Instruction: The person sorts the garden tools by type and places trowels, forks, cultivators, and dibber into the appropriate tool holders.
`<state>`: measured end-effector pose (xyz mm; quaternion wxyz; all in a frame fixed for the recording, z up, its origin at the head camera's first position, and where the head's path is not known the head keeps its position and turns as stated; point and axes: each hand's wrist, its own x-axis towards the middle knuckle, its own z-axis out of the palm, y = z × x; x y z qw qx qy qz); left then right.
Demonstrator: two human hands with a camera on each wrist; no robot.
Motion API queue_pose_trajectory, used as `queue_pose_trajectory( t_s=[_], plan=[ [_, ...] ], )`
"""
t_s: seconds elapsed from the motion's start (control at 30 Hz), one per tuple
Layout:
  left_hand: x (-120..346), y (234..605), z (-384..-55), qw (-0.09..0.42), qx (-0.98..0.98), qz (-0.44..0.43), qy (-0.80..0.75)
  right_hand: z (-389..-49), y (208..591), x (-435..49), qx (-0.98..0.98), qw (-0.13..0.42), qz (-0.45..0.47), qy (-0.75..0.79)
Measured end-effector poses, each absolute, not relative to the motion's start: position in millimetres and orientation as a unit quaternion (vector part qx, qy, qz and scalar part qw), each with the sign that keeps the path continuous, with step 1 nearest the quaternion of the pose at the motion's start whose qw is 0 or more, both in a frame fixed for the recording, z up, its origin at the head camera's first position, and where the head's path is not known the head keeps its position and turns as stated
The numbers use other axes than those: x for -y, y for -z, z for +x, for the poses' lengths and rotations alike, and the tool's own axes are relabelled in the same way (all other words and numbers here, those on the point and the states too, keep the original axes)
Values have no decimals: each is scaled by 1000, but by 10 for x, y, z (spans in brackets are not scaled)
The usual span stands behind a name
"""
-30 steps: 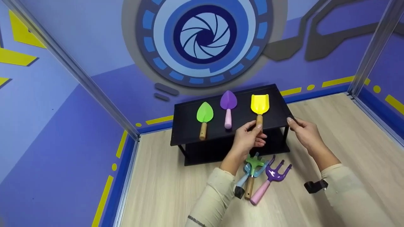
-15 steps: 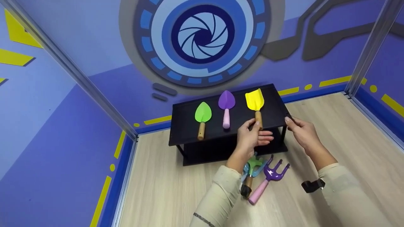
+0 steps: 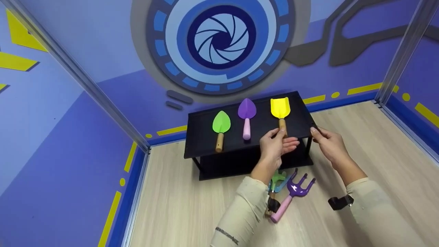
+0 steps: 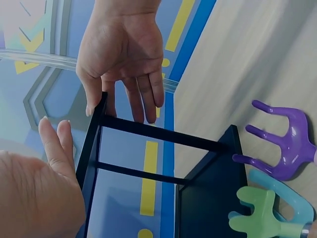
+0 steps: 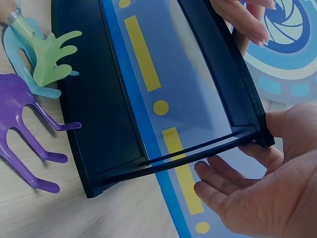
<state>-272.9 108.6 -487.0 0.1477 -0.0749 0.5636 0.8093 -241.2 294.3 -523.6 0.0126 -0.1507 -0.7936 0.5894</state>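
My left hand (image 3: 272,147) pinches the wooden handle of a yellow toy shovel (image 3: 280,108) between thumb and forefinger, its other fingers stretched out. The shovel's blade points to the back, over the right part of a black two-tier shelf (image 3: 202,145). At the shelf's front right corner, my right hand (image 3: 330,144) grips the top board's edge; the right wrist view shows the thumb above and fingers below. Left of the shovel, a purple trowel (image 3: 247,109) with a pink handle and a green trowel (image 3: 221,122) with a wooden handle lie on the top board.
On the wooden floor before the shelf lie a purple hand fork (image 3: 297,188), a green rake (image 4: 255,213) and a light-blue fork (image 4: 292,196), the last two overlapping and partly behind the left forearm. A printed wall (image 3: 164,120) stands close behind the shelf.
The shovel has swung to a left tilt and back to straight, and sits slightly farther back on the shelf. The left hand's lower fingers have straightened. The right hand keeps its hold on the corner.
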Motion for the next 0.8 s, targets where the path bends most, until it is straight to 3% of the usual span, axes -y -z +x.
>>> queue_pose_trajectory(
  t_s=[0.8],
  plan=[
    [-1106,4838,-2896,217,-493,-77,-839,-2419,5250,-2945,781,10,-148,-606]
  ],
)
